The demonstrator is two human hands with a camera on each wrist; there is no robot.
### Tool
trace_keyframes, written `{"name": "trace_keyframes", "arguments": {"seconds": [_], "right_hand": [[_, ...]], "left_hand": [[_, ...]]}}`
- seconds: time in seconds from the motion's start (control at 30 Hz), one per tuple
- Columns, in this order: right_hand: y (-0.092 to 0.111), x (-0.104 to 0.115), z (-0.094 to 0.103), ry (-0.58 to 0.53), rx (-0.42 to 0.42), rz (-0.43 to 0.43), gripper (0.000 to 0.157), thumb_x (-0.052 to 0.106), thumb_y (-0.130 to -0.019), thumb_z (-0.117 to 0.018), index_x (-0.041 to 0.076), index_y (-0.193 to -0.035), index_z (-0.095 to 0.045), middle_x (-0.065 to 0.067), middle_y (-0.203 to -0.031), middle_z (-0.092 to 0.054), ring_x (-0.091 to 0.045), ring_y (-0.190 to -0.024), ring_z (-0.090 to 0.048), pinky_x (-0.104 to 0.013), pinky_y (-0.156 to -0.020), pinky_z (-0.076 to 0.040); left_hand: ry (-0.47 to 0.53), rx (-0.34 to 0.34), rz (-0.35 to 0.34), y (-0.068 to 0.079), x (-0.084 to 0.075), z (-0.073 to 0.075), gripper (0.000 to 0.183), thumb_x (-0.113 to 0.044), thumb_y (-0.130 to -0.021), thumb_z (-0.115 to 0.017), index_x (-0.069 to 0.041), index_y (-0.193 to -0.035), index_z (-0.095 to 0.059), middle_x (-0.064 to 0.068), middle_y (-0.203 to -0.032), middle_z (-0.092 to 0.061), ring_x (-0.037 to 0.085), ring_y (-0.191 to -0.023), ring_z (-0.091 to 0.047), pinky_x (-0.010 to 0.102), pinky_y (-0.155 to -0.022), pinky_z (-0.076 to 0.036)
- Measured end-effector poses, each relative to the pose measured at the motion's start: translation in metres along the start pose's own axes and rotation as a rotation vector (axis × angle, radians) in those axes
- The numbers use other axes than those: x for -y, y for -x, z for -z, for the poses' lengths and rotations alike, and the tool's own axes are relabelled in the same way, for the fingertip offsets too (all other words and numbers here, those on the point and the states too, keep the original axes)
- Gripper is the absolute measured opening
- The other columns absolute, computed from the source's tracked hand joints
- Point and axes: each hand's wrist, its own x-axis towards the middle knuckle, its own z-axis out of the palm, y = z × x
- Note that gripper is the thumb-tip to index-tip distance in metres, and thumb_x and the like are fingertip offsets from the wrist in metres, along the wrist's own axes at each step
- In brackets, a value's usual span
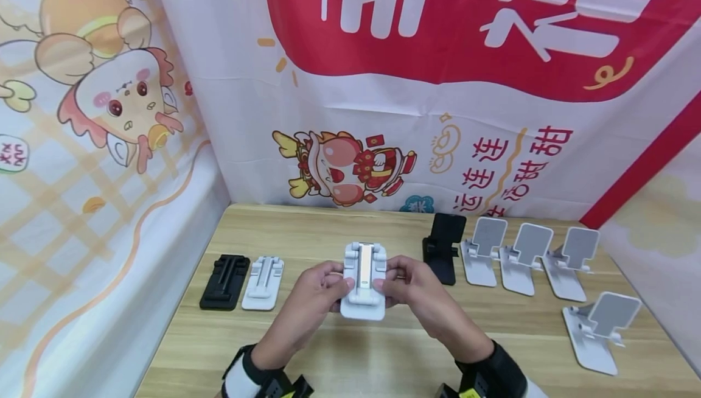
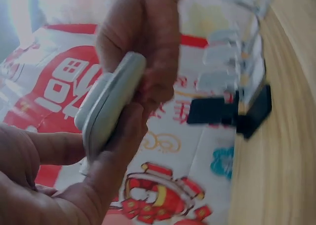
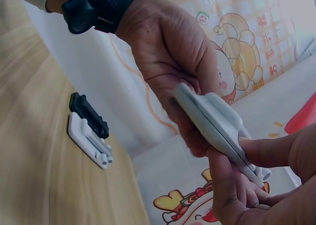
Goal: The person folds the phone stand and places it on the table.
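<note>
Between both hands, above the table, is a folded white phone stand (image 1: 364, 300). My left hand (image 1: 316, 291) grips its left edge, thumb on the front face and fingers behind. On the opposite edge my right hand (image 1: 416, 288) pinches it the same way. Seen edge-on in the left wrist view, the folded phone stand (image 2: 111, 104) looks flat and closed. The right wrist view shows the phone stand (image 3: 217, 129) with thumb and fingers on either side of it.
Left on the wooden table (image 1: 416, 343) lie a folded black stand (image 1: 224, 282) and a folded white stand (image 1: 263, 283). At the right stand an unfolded black stand (image 1: 445, 246) and several unfolded white ones, one (image 1: 599, 331) nearer the front. Printed cloth (image 1: 235, 106) hangs behind.
</note>
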Motion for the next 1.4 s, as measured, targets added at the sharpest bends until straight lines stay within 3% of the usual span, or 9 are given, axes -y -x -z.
{"name": "trace_keyframes", "arguments": {"seconds": [0.13,0.23,0.33,0.6,0.77,0.97,1.2,1.27,1.4], "right_hand": [[-0.002,-0.003,-0.003,0.012,-0.055,-0.001,0.034,0.005,-0.097,-0.067,-0.006,-0.126,-0.053,-0.011,-0.102,-0.061,-0.017,-0.084,-0.064,-0.032,-0.076,-0.063],[-0.003,-0.006,-0.006,0.026,-0.081,-0.007,0.032,0.004,-0.096,-0.067,-0.005,-0.124,-0.053,-0.011,-0.101,-0.062,-0.017,-0.082,-0.064,-0.032,-0.074,-0.063],[-0.004,-0.007,-0.010,0.039,-0.091,0.002,0.033,0.004,-0.095,-0.069,-0.005,-0.122,-0.054,-0.012,-0.099,-0.063,-0.017,-0.080,-0.064,-0.031,-0.074,-0.063],[-0.006,-0.009,-0.015,0.056,-0.079,0.004,0.034,0.008,-0.093,-0.073,-0.002,-0.120,-0.055,-0.012,-0.100,-0.065,-0.017,-0.081,-0.065,-0.032,-0.076,-0.064],[-0.003,-0.017,0.001,0.143,-0.124,0.041,0.033,0.014,-0.098,-0.069,0.000,-0.125,-0.058,-0.012,-0.107,-0.069,-0.017,-0.090,-0.069,-0.033,-0.080,-0.063],[0.012,-0.036,0.062,0.579,-0.375,0.180,0.031,0.017,-0.095,-0.072,0.002,-0.120,-0.062,-0.009,-0.107,-0.072,-0.018,-0.097,-0.067,-0.027,-0.082,-0.057],[0.050,-0.071,0.166,1.184,-0.624,0.460,0.035,0.005,-0.076,-0.085,-0.006,-0.104,-0.068,-0.025,-0.098,-0.070,-0.045,-0.090,-0.064,-0.059,-0.077,-0.050],[0.064,-0.080,0.193,1.299,-0.668,0.451,0.041,0.004,-0.068,-0.088,-0.007,-0.103,-0.068,-0.029,-0.099,-0.068,-0.051,-0.091,-0.062,-0.064,-0.074,-0.049],[0.088,-0.089,0.235,1.408,-0.666,0.275,0.052,0.001,-0.063,-0.088,-0.009,-0.109,-0.066,-0.037,-0.110,-0.064,-0.058,-0.097,-0.056,-0.069,-0.072,-0.045]], "left_hand": [[-0.253,-0.100,-0.008,0.001,-0.003,-0.008,0.055,-0.039,-0.100,-0.065,0.001,-0.136,-0.056,0.009,-0.117,-0.070,0.018,-0.098,-0.067,0.033,-0.083,-0.061],[-0.445,-0.114,-0.005,0.003,-0.005,-0.015,0.077,-0.057,-0.089,-0.073,-0.002,-0.140,-0.054,0.008,-0.123,-0.059,0.018,-0.101,-0.059,0.034,-0.085,-0.056],[-0.585,-0.125,-0.028,0.003,-0.006,-0.023,0.092,-0.062,-0.080,-0.079,-0.003,-0.143,-0.051,0.008,-0.126,-0.051,0.019,-0.102,-0.049,0.033,-0.085,-0.051],[-0.711,-0.191,-0.113,-0.002,0.001,-0.024,0.087,-0.054,-0.074,-0.087,0.001,-0.134,-0.055,0.006,-0.113,-0.053,0.018,-0.094,-0.045,0.028,-0.075,-0.042],[-0.731,-0.239,-0.059,-0.015,0.018,-0.010,0.084,-0.044,-0.069,-0.087,0.004,-0.131,-0.056,0.009,-0.109,-0.056,0.020,-0.091,-0.052,0.031,-0.076,-0.049],[-0.769,-0.357,0.023,-0.032,0.061,0.025,0.082,-0.035,-0.064,-0.089,0.013,-0.123,-0.058,0.014,-0.101,-0.056,0.024,-0.083,-0.055,0.030,-0.062,-0.048],[-0.868,-0.425,0.072,-0.050,0.095,0.056,0.083,-0.035,-0.064,-0.090,0.018,-0.118,-0.059,0.024,-0.104,-0.057,0.027,-0.081,-0.056,0.035,-0.055,-0.050],[-0.887,-0.426,0.079,-0.053,0.099,0.060,0.081,-0.036,-0.064,-0.090,0.018,-0.116,-0.060,0.025,-0.104,-0.058,0.027,-0.080,-0.056,0.036,-0.054,-0.049],[-0.921,-0.423,0.076,-0.057,0.103,0.062,0.067,-0.036,-0.063,-0.089,0.014,-0.101,-0.066,0.025,-0.103,-0.059,0.027,-0.079,-0.056,0.038,-0.053,-0.048]]}}
